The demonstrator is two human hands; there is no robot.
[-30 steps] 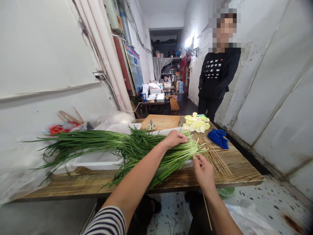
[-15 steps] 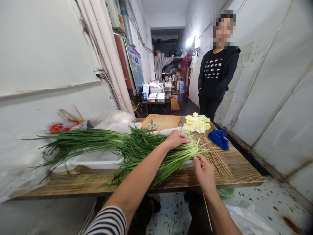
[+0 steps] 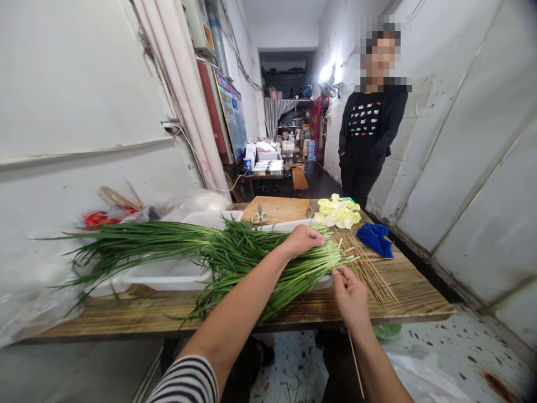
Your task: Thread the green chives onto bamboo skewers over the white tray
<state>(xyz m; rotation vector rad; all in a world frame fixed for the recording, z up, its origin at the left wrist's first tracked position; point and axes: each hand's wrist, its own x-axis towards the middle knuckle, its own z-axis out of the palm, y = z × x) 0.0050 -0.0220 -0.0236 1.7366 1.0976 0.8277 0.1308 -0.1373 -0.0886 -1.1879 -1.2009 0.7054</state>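
Observation:
A large pile of green garlic chives (image 3: 251, 246) lies across the white trays, its pale cut ends pointing right. My left hand (image 3: 307, 239) rests over the pale end of the pile, its thumb and fingers pinched at the stems. Just to the right and nearer me, my right hand (image 3: 351, 294) is closed round a thin bamboo skewer (image 3: 356, 364), whose lower end hangs out below the wrist. The fingertips of that hand are beside the chive ends; the skewer's upper end is hidden by the hand. More bamboo skewers (image 3: 371, 274) lie loose on the wooden table right of the chives.
Behind the chives are a cutting board (image 3: 289, 208) and scissors (image 3: 260, 215). Pale cabbage leaves (image 3: 338, 212) and a blue cloth (image 3: 376, 239) lie at the right of the wooden table (image 3: 419, 296). Plastic bags (image 3: 37, 302) are at left. A person (image 3: 369, 134) stands beyond.
My hands stay in almost the same place, the left fingers shifting only slightly at the stems. The standing person's head has moved a little to the left.

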